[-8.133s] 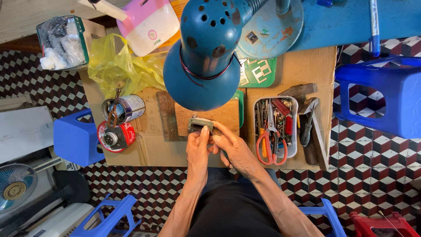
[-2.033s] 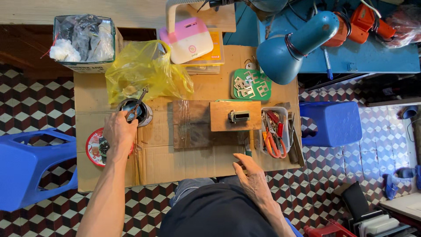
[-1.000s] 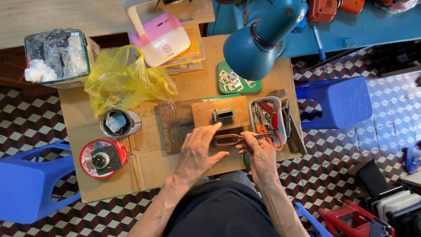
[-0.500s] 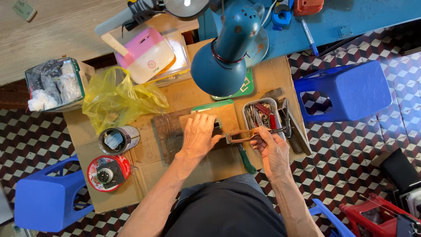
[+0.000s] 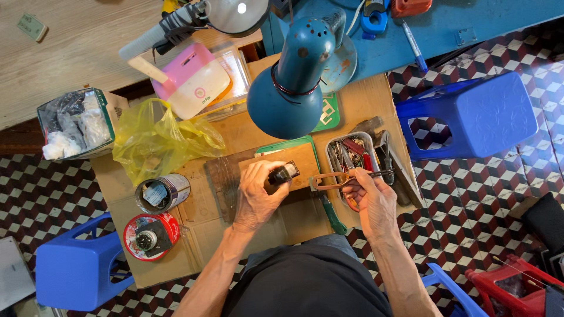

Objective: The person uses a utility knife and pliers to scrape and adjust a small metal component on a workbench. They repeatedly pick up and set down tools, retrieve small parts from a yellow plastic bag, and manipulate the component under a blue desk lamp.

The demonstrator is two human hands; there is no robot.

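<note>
While our left hand (image 5: pixel 257 196) pinned a small dark part (image 5: pixel 282 174) on the wood block (image 5: pixel 296 162), fingers closed over it, our right hand (image 5: pixel 374 199) gripped the brown-handled pliers (image 5: pixel 338 179), whose tips we could not make out clearly, with the handles pointing toward the part. We judged this the step of bringing the tool to the piece. The next move called for a steady left hold and careful alignment of the pliers with the part. The tool tray (image 5: pixel 352 154) lay just beside, under the blue lamp (image 5: pixel 291 88).
</note>
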